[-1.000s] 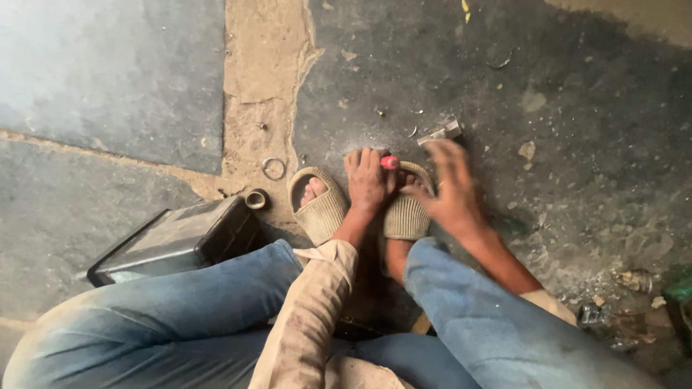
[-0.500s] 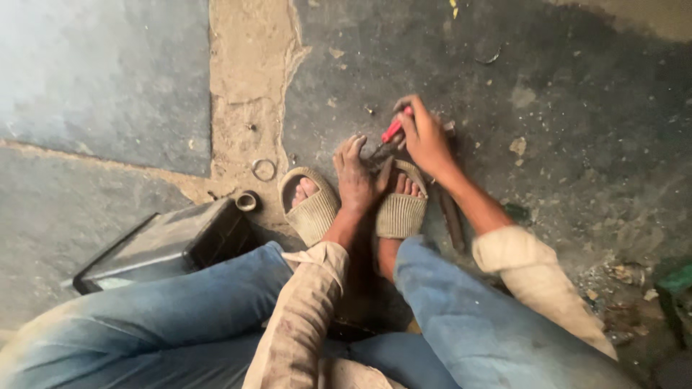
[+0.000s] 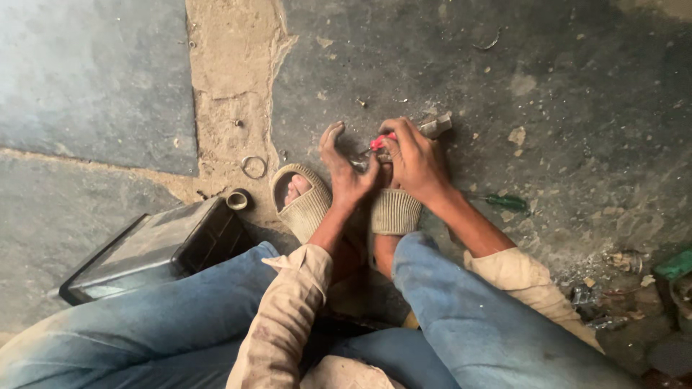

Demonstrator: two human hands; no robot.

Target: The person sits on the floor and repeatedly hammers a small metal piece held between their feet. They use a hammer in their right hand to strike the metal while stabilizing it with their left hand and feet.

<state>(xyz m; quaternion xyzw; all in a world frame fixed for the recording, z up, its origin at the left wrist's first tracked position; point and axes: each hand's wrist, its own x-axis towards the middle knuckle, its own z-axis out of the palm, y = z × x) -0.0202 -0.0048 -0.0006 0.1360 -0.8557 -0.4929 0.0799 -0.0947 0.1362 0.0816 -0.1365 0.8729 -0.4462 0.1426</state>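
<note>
Soft, dim daylight falls evenly, brighter toward the upper left, where the smooth grey stone floor slab (image 3: 86, 72) shows a pale sheen. Shadows are weak and diffuse, deepest between the blue denim trouser legs (image 3: 461, 324) at the bottom. Focus is fair at centre; the lower corners and right edge look soft and murky. There is no harsh glare.

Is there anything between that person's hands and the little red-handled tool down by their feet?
Nothing visible. The right hand is already wrapped around the red-handled tool, and the left hand touches its metal end from the other side, just above the sandals. The tool's working end is hidden behind the fingers.
</note>
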